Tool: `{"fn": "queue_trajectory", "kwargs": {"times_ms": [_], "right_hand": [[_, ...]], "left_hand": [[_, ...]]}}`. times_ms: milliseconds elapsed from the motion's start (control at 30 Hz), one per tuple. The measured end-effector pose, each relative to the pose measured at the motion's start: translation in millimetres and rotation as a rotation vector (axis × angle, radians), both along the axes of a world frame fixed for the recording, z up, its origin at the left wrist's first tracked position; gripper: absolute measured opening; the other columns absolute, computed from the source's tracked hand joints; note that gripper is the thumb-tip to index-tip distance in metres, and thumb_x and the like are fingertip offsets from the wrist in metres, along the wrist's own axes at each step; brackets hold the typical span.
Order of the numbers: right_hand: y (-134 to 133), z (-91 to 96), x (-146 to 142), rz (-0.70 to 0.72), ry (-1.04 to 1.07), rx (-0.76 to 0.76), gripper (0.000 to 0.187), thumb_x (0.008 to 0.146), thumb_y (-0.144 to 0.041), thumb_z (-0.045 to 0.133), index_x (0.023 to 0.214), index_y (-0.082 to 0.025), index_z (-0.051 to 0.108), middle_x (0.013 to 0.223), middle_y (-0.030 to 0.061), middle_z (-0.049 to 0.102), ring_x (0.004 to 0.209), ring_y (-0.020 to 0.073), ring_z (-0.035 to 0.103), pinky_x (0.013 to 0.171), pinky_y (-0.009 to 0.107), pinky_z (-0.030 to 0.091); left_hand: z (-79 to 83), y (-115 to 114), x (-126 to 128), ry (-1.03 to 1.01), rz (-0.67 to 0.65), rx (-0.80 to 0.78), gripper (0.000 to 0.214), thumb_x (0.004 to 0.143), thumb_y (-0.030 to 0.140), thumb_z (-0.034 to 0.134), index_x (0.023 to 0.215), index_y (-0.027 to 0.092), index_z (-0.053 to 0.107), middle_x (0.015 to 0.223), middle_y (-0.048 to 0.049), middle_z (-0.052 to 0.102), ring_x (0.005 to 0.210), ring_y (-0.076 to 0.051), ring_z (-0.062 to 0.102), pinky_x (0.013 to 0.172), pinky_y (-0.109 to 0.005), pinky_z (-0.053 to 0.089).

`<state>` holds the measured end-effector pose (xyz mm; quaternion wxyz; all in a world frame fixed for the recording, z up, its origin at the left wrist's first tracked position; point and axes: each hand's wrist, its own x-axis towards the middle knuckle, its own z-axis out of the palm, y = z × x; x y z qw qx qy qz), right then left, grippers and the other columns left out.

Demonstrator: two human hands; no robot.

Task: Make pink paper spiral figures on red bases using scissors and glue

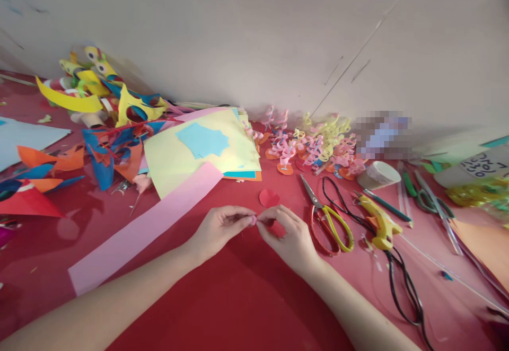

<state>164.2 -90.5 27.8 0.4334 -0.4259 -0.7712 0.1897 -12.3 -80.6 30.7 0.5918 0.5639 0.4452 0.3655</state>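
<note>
My left hand (225,229) and my right hand (289,234) meet in the middle above the red table. Between their pinched fingertips is a small pink paper piece (253,220), perhaps rolled; its exact shape is mostly hidden. Just beyond the fingers lies a red paper cutout (269,198) with rounded lobes. More red paper shows under my right hand. A long pink paper strip (147,229) slants across the table beside my left forearm. Scissors (324,218) with one red and one yellow handle lie to the right of my right hand.
A yellow glue gun (379,224) with a black cord lies at right, near a tape roll (379,175) and green-handled scissors (431,202). Pink and yellow paper curls (302,147) stand by the wall. Stacked paper sheets (163,165) and colored scraps (115,149) fill the left.
</note>
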Motion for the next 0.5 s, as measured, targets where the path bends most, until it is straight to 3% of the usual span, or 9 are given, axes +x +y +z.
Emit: {"fn": "queue_trajectory", "kwargs": {"times_ms": [500], "right_hand": [[-2.2,-3.5,0.8,0.029,-0.190,0.189,0.015,0.075,-0.006,0.050,0.072,-0.020,0.053,0.064,0.0004,0.059,0.058,0.0129,0.056,0.058,0.024,0.049]], "left_hand": [[-4.4,1.8,-1.5,0.048,-0.096,-0.010,0.013,0.076,0.027,0.066,0.084,0.019,0.072,0.087,-0.0033,0.075,0.084,-0.020,0.069,0.080,-0.031,0.054]]}}
